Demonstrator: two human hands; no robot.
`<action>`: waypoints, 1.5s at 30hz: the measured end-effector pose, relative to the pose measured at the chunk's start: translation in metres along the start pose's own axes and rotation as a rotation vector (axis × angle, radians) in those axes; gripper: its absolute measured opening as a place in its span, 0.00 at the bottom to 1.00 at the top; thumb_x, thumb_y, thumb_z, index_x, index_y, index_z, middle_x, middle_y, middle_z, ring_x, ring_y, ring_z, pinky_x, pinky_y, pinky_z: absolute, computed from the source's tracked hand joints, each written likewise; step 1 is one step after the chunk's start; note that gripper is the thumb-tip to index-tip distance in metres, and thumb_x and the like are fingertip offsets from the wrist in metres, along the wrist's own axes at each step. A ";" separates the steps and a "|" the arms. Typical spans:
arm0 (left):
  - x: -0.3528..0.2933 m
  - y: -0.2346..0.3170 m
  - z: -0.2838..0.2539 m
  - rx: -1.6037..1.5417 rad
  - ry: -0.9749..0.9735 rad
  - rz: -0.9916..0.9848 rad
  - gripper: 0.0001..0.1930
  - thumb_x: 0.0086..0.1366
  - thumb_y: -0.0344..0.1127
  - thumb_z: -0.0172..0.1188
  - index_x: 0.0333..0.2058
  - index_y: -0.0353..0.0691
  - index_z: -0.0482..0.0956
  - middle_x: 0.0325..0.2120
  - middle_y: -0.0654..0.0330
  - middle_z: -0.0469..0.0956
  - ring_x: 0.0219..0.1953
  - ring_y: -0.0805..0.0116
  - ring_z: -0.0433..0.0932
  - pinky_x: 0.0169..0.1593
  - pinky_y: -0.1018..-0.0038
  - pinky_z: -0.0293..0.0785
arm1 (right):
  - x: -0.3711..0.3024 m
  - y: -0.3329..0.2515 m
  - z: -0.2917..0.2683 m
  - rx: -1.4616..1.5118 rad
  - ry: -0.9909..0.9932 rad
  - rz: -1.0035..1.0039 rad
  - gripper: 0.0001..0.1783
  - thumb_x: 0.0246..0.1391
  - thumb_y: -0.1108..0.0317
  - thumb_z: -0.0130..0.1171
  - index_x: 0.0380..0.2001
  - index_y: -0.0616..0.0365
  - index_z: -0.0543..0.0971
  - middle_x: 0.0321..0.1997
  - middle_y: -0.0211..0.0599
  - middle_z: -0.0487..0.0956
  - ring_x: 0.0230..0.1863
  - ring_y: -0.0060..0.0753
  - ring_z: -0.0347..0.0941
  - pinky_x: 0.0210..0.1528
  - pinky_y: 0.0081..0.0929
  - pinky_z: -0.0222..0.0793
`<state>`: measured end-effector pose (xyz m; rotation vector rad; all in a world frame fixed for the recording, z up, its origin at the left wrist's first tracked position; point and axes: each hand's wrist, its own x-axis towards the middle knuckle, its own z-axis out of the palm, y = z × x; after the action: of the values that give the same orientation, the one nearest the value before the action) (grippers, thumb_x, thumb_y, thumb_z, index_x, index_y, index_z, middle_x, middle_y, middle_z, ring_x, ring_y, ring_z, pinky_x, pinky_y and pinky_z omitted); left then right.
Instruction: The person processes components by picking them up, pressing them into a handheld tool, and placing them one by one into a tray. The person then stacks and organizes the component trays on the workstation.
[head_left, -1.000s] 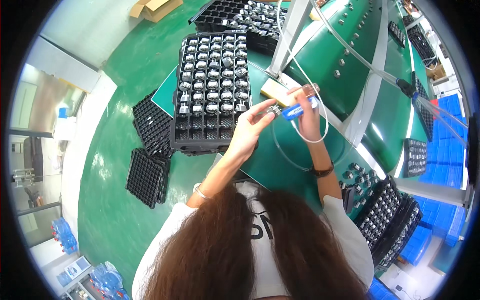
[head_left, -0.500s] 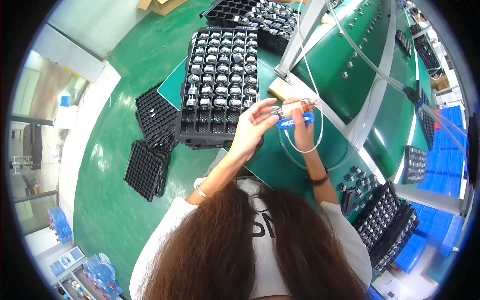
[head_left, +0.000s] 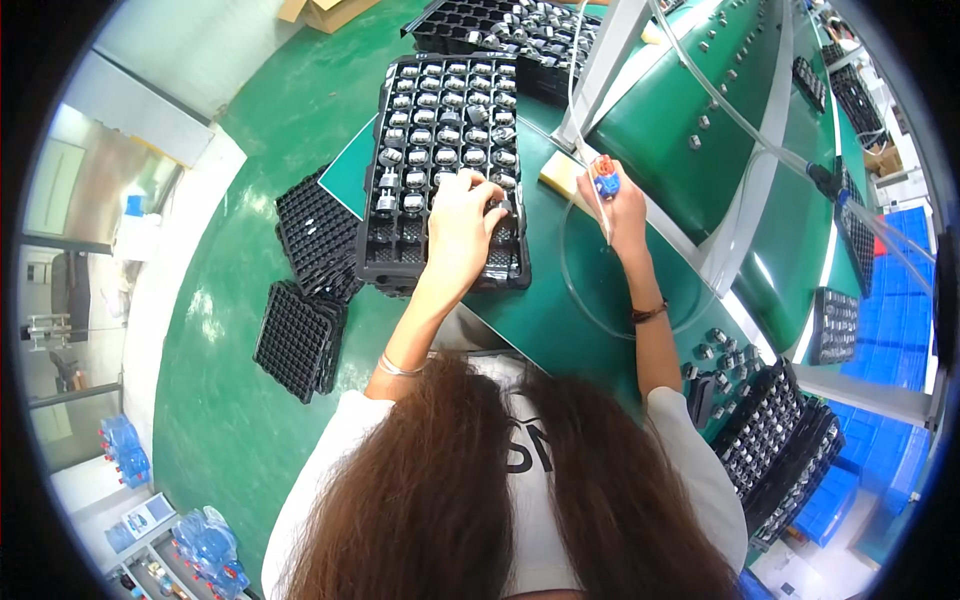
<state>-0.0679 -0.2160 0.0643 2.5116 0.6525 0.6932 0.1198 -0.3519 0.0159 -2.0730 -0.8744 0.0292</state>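
Note:
A black grid tray (head_left: 372, 240), filled with rows of small metal cylindrical parts (head_left: 424, 100), stands in front of me. My left hand (head_left: 462, 220) is over its lower right area, fingers curled around a small metal part (head_left: 486, 203) in a cell there; the grip is partly hidden by the fingers. To the right, my right hand (head_left: 617, 212) is closed around a blue hand tool (head_left: 607, 185) with an orange end. A thin pale hose runs by this tool. A yellow block (head_left: 562, 174) lies on the green table just left of the right hand.
Stacked black trays (head_left: 300, 345) lie on the green floor at left. More parts fill a tray (head_left: 545, 35) at the back. A metal post (head_left: 610, 75) and a green conveyor belt (head_left: 660, 130) with scattered parts run along the right. Loose parts (head_left: 725, 352) lie near my right elbow.
My left hand has moved from beside the tool down-left onto the tray. My right hand, still holding the tool, has shifted slightly right and turned it upright.

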 end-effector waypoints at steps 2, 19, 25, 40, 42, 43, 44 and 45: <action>0.002 -0.001 -0.001 -0.017 0.000 0.018 0.09 0.49 0.31 0.64 0.31 0.39 0.77 0.33 0.58 0.72 0.40 0.59 0.71 0.44 0.68 0.68 | -0.004 0.004 -0.005 0.036 0.014 -0.005 0.22 0.42 0.62 0.68 0.37 0.60 0.71 0.28 0.42 0.73 0.29 0.37 0.73 0.31 0.31 0.66; -0.015 0.006 0.002 -1.611 -0.312 -0.520 0.07 0.65 0.32 0.53 0.41 0.43 0.68 0.41 0.60 0.74 0.41 0.75 0.73 0.47 0.80 0.66 | 0.015 0.021 0.014 0.151 0.106 -0.087 0.22 0.43 0.62 0.69 0.36 0.63 0.72 0.27 0.39 0.75 0.29 0.28 0.72 0.35 0.27 0.69; -0.014 0.011 -0.001 -1.477 -0.194 -0.546 0.12 0.63 0.29 0.55 0.44 0.41 0.67 0.38 0.62 0.70 0.41 0.77 0.70 0.48 0.79 0.66 | 0.075 0.094 -0.035 0.068 0.440 0.091 0.19 0.46 0.59 0.65 0.37 0.63 0.76 0.27 0.39 0.78 0.28 0.28 0.74 0.34 0.24 0.69; -0.012 0.024 0.012 -1.416 -0.166 -0.500 0.12 0.63 0.28 0.55 0.45 0.37 0.70 0.38 0.66 0.74 0.41 0.80 0.71 0.48 0.82 0.65 | 0.071 0.103 -0.057 -0.016 0.602 0.018 0.16 0.49 0.63 0.63 0.38 0.60 0.75 0.31 0.38 0.76 0.33 0.34 0.72 0.38 0.28 0.68; -0.011 0.024 0.017 -1.425 -0.166 -0.490 0.12 0.63 0.27 0.54 0.46 0.37 0.71 0.39 0.65 0.74 0.41 0.79 0.71 0.49 0.82 0.65 | 0.054 0.065 -0.040 0.579 0.427 0.171 0.15 0.57 0.59 0.56 0.35 0.62 0.75 0.31 0.28 0.75 0.29 0.14 0.67 0.30 0.17 0.64; -0.009 0.024 0.021 -1.451 -0.158 -0.473 0.12 0.63 0.27 0.54 0.46 0.36 0.71 0.39 0.64 0.74 0.42 0.78 0.72 0.49 0.81 0.65 | 0.043 0.040 -0.035 0.730 0.295 0.153 0.15 0.59 0.58 0.52 0.34 0.61 0.76 0.29 0.27 0.75 0.29 0.14 0.67 0.30 0.16 0.63; -0.009 0.022 0.023 -1.420 -0.157 -0.469 0.14 0.63 0.27 0.55 0.47 0.35 0.70 0.40 0.63 0.74 0.43 0.77 0.72 0.51 0.80 0.66 | 0.032 0.025 -0.029 0.805 0.125 0.148 0.13 0.60 0.61 0.49 0.36 0.61 0.74 0.31 0.28 0.74 0.30 0.14 0.68 0.32 0.15 0.64; -0.008 0.023 0.024 -1.408 -0.152 -0.466 0.14 0.63 0.28 0.55 0.48 0.35 0.70 0.41 0.63 0.74 0.44 0.76 0.72 0.51 0.80 0.66 | 0.020 -0.002 -0.026 0.957 0.032 0.184 0.12 0.60 0.62 0.48 0.37 0.61 0.73 0.33 0.29 0.74 0.31 0.15 0.68 0.33 0.15 0.65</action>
<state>-0.0531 -0.2454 0.0554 1.0479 0.4058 0.4805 0.1426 -0.3579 0.0395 -1.2320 -0.4868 0.4277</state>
